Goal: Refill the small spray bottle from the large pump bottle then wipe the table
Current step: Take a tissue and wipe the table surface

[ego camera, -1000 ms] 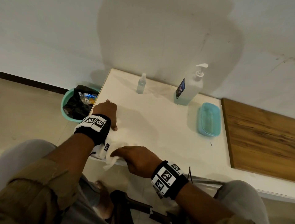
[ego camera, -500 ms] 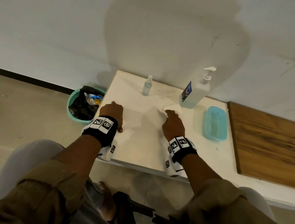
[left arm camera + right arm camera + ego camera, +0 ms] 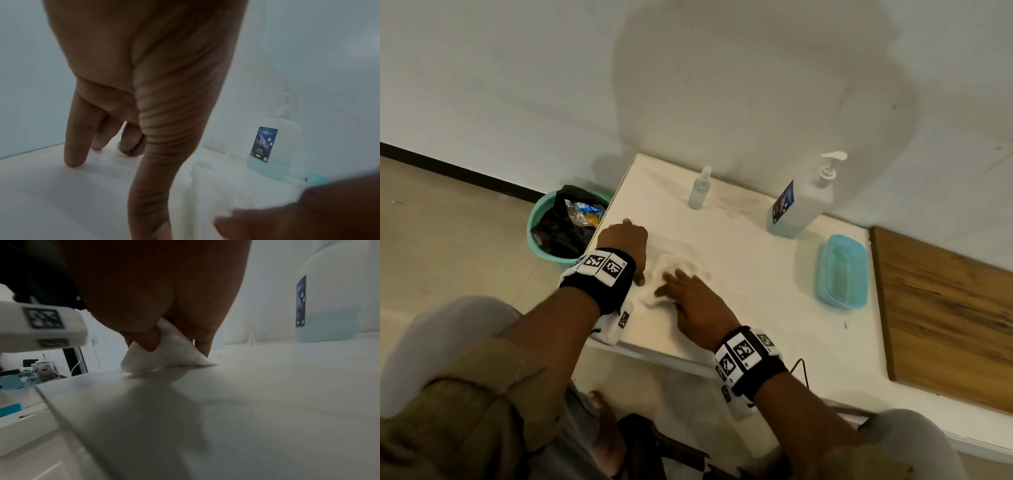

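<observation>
The small clear spray bottle (image 3: pixel 699 187) stands at the back of the white table (image 3: pixel 756 274). To its right stands the large pump bottle (image 3: pixel 803 202) (image 3: pixel 273 151) (image 3: pixel 329 308), with blue liquid low in it. My right hand (image 3: pixel 688 294) (image 3: pixel 164 331) holds a white tissue (image 3: pixel 671 270) (image 3: pixel 170 353) against the tabletop near the left front, thumb and fingers pinching it. My left hand (image 3: pixel 625 240) (image 3: pixel 123 129) rests on the table's left edge with straight fingers, holding nothing, right beside the tissue.
A teal lidded box (image 3: pixel 842 270) lies on the table's right part. A wooden board (image 3: pixel 945 318) adjoins the table on the right. A teal bin (image 3: pixel 566 228) with a black bag and rubbish stands on the floor left of the table. The wall runs right behind the bottles.
My right hand has swept the tissue from the table's back, near the pump bottle, to the left front next to my left hand. Before that it went from the front edge backwards. The left hand stayed.
</observation>
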